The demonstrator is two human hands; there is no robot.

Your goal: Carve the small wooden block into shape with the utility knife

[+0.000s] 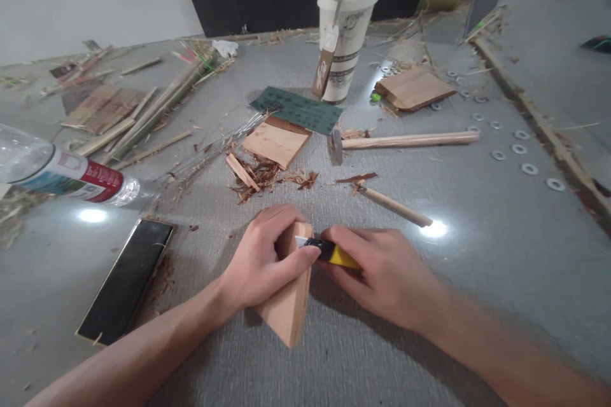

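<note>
My left hand (265,261) is wrapped round a pale wooden block (289,311), which stands tilted on the grey work surface. In my right hand (382,270) is a yellow and black utility knife (341,256). Its blade lies against the block's upper part, and my left thumb reaches to the front of the knife. Just beyond my hands are brown bark shavings (265,175) and a flat piece of wood (277,142). My right fingers are partly hidden behind the knife.
A hammer (405,141) and a thin stick (394,205) lie beyond my right hand. Green sandpaper (298,109), a lidded cup (346,38) and another wooden piece (414,90) are farther back. Several washers (529,169) lie right; a phone (126,280) and plastic bottle (67,172) left.
</note>
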